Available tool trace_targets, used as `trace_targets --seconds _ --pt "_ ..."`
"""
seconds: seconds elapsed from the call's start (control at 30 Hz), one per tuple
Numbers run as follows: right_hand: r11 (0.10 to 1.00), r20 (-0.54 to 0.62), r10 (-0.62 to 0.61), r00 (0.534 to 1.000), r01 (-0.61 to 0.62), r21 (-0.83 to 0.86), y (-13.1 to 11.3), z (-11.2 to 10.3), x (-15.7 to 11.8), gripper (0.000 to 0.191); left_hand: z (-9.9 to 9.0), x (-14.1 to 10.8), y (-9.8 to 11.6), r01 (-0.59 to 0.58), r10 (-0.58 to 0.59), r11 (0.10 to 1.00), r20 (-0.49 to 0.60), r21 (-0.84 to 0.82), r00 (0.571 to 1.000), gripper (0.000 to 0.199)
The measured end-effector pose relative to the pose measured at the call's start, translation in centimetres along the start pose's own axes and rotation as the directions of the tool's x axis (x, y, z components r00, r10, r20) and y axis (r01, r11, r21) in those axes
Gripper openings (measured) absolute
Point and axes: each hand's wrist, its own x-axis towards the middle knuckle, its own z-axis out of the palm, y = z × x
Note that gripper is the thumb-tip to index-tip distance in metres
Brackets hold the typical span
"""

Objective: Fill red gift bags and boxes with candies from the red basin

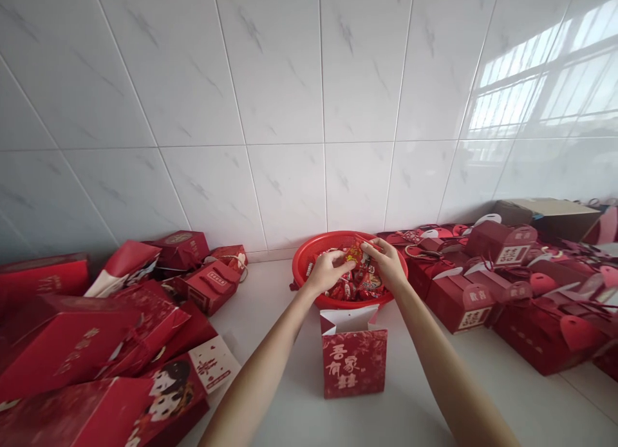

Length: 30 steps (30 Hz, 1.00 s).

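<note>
My left hand (329, 270) and my right hand (387, 261) are over a round red plastic basket (300, 261) against the tiled wall. Between my fingertips is a small shiny red candy packet (356, 254) with yellow print, gripped from both sides. More red-wrapped candies (360, 286) lie in the basket below my hands. In front of it, between my forearms, a dark red paper gift box (355, 363) with white Chinese characters stands upright, its top open. What lies inside this box is hidden.
Left of me lies a loose pile of red gift boxes (72, 344), some on their sides. At the right, several rows of closed red boxes (458, 299) with handles stand close together. A brown cardboard box (550, 209) is behind them. White tiles (284, 183) back the pale counter (280, 395).
</note>
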Motion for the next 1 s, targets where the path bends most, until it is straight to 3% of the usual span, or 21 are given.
trace_targets --seconds 0.13,0.2,0.27,0.37,0.47,0.57,0.67,0.77,0.87,1.0 --pt "0.994 -0.074 -0.033 0.997 0.041 0.104 0.0 0.7 -0.1 0.035 0.4 0.8 0.7 -0.041 0.033 0.997 0.102 0.072 0.994 0.027" --pt "0.978 -0.182 0.042 0.982 -0.004 0.207 -0.1 0.7 0.1 0.034 0.3 1.0 0.8 0.018 -0.075 0.951 0.173 0.31 0.982 0.019" --pt "0.959 -0.276 0.129 0.953 -0.049 0.28 0.0 0.5 0.3 0.031 0.4 1.1 0.6 0.103 -0.24 0.829 0.182 0.55 0.954 0.013" --pt "0.945 -0.353 0.205 0.913 -0.091 0.315 0.3 -0.1 0.6 0.027 0.9 1.4 -0.1 0.155 -0.346 0.746 0.178 0.648 0.921 0.024" --pt "0.924 -0.344 0.272 0.899 -0.143 0.356 0.3 -0.4 0.7 0.023 1.2 1.9 -0.8 0.156 -0.318 0.796 0.184 0.584 0.93 0.015" --pt "0.901 -0.289 0.331 0.898 -0.21 0.38 0.1 -0.3 0.6 0.018 0.9 2.3 -1.2 0.147 -0.235 0.875 0.139 0.462 0.962 0.024" --pt "0.892 -0.232 0.364 0.902 -0.267 0.364 -0.2 -0.1 0.4 0.014 0.3 2.4 -1.3 0.118 -0.122 0.986 0.022 0.119 0.992 0.031" --pt "0.892 -0.123 0.377 0.918 -0.325 0.313 -0.3 0.0 0.0 0.013 0.1 2.3 -1.2 0.064 -0.073 0.986 -0.054 -0.156 0.996 0.032" --pt "0.9 -0.026 0.376 0.926 -0.359 0.247 -0.2 0.0 -0.3 0.017 0.3 2.4 -1.2 0.015 -0.034 0.975 -0.084 -0.224 0.996 0.032" --pt "0.923 -0.113 0.32 0.94 -0.283 0.262 0.2 -0.1 -0.1 0.021 0.0 2.5 -1.6 0.048 -0.065 0.984 -0.092 -0.173 0.994 0.032"
